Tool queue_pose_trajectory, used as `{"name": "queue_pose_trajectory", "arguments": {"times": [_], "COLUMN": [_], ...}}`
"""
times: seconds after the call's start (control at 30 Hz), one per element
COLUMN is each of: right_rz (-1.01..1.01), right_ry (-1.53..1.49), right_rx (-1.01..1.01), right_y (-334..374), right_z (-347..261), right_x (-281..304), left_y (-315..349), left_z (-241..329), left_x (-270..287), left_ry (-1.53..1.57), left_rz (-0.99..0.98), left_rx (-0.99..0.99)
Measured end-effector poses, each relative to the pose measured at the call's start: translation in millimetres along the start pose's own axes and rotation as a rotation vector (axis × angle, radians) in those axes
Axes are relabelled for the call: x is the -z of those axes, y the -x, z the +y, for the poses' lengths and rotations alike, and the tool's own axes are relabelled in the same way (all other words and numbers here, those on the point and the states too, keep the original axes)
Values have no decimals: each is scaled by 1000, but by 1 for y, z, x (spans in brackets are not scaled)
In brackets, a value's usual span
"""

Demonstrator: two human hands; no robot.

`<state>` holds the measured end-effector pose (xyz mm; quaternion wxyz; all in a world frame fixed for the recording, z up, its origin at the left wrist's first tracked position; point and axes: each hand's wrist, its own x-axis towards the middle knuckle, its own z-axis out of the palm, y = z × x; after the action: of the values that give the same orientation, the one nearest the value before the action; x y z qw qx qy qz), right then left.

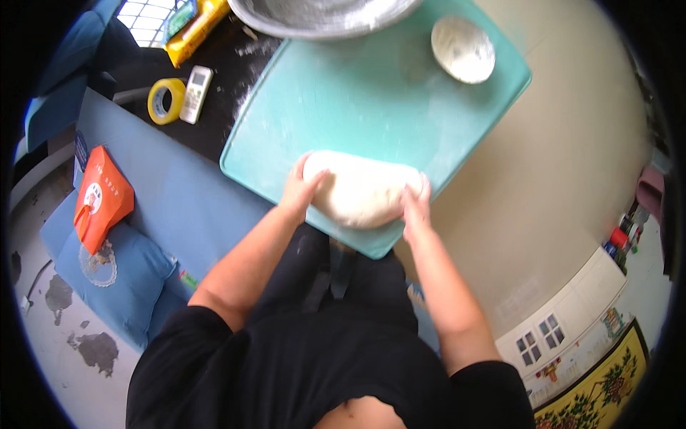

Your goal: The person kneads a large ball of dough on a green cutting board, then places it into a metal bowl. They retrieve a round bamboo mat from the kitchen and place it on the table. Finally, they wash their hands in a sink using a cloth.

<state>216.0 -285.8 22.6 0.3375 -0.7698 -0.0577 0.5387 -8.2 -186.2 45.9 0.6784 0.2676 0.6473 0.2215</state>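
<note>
A thick, pale loaf-shaped piece of dough point(361, 191) lies across the near end of a green board point(336, 107). My left hand point(301, 187) wraps round its left end, thumb on top and fingers along the far side. Its right end sits in the grip of my right hand point(416, 207), whose fingers are partly hidden behind the dough. At the far right of the board stands a small white bowl point(463, 53) with a floury inside. A large metal basin point(325, 18), dusted with flour, rests at the board's far edge and is cut off by the picture.
Left of the board, a black tabletop point(232, 79) carries a yellow tape roll point(166, 101), a white remote control point(196, 94) and a yellow package point(196, 32). A blue sofa point(168, 157) with an orange bag point(103, 200) runs along the left. A beige wall point(564, 143) borders the right.
</note>
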Motion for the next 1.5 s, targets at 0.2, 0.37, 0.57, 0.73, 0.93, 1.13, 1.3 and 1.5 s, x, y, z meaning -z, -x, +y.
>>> {"name": "queue_pose_trajectory", "arguments": {"times": [0.2, 0.37, 0.57, 0.73, 0.93, 1.13, 1.3, 1.5], "right_rz": [-84, -122, -132, -60, -39, 63, -59, -189], "right_ry": [-353, -328, -255, 430, 1707, 1084, 519, 212], "right_rx": [-192, 186, 588, 720, 595, 1185, 671, 513], "right_y": [34, 56, 6, -58, -66, -37, 2, 18], "right_z": [-56, -181, -328, -367, -306, -236, -158, -67], "right_x": [-11, -33, -93, -151, -168, -130, -66, 87], "left_y": [28, 34, -45, -131, -91, 3, 69, 132], "left_z": [30, 119, 257, 261, 168, 31, 10, -4], "left_x": [15, 20, 18, 23, 40, 99, 110, 50], "left_ry": [347, 496, 567, 451, -33, -42, 144, 195], "left_rz": [-83, -77, -161, -7, -52, -24, 99, 127], "left_rx": [210, -3, -397, -491, -505, -124, 106, -149]}}
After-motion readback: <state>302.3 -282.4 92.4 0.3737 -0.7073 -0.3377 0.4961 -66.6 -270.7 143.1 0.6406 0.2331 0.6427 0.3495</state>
